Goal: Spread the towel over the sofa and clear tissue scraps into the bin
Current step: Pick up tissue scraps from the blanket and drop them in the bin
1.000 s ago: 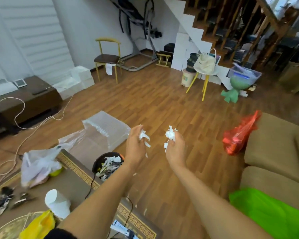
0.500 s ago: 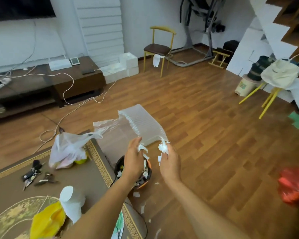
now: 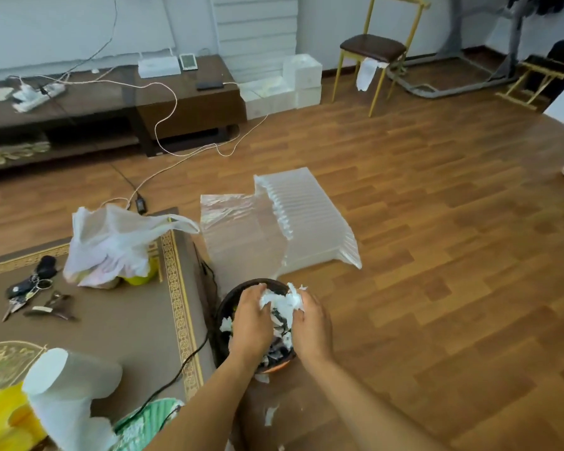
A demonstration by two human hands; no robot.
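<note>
2 hands over the bin (image 3: pixel 222 309), close together, knuckles nearly meeting. Left hand (image 3: pixel 251 323) and right hand (image 3: pixel 313 327) each curl their fingers round a white wad of tissue scraps (image 3: pixel 279 302), held at the bin's mouth.

Bin: dark, round, on the wood floor (image 3: pixel 437 288), just beside the edge of the bench (image 3: pixel 127 320). More torn paper lies inside the bin, under the hands.

A few loose scraps (image 3: pixel 269 415) lie on the floor on the near side of the bin.

Beyond the bin: clear air-cushion packaging (image 3: pixel 306 222), lying on the floor.

Left of the bin, on the bench: white plastic bag (image 3: pixel 111 245), bunch of keys (image 3: pixel 26 288) further left, toilet roll (image 3: pixel 69 385) nearest the camera.
</note>
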